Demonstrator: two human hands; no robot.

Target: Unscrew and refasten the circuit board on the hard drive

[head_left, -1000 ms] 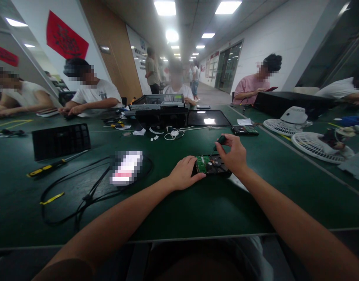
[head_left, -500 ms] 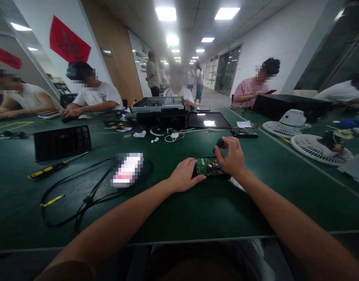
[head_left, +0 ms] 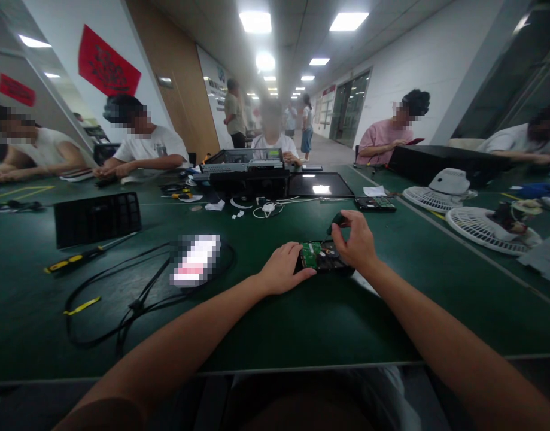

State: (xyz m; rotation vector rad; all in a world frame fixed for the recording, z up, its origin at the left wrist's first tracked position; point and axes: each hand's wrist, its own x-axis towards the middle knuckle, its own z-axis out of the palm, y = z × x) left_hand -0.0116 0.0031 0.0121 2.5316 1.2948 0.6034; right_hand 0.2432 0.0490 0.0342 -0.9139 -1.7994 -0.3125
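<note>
A hard drive point(head_left: 311, 254) with a green circuit board lies on the green table point(head_left: 266, 335) in front of me. My left hand point(head_left: 281, 268) grips its left end, thumb along the near edge and fingers at the far side. Above the drive's right part, my right hand point(head_left: 356, 239) is closed on a small dark green screwdriver point(head_left: 336, 222). The screwdriver's thin shaft slants down to the drive near the board's right edge; its tip is too small to make out. Something white, partly hidden, lies under my right wrist.
A lit phone point(head_left: 196, 261), black cables point(head_left: 137, 305), a yellow-black screwdriver point(head_left: 75, 260) and a black panel point(head_left: 97, 220) lie left. Another drive point(head_left: 376, 203) and fan parts point(head_left: 488, 228) are right. An opened metal case point(head_left: 243, 160) stands ahead; people sit around the table.
My right hand has turned slightly on the screwdriver handle, its place over the drive nearly the same. My left hand stays put. The view has shifted a little.
</note>
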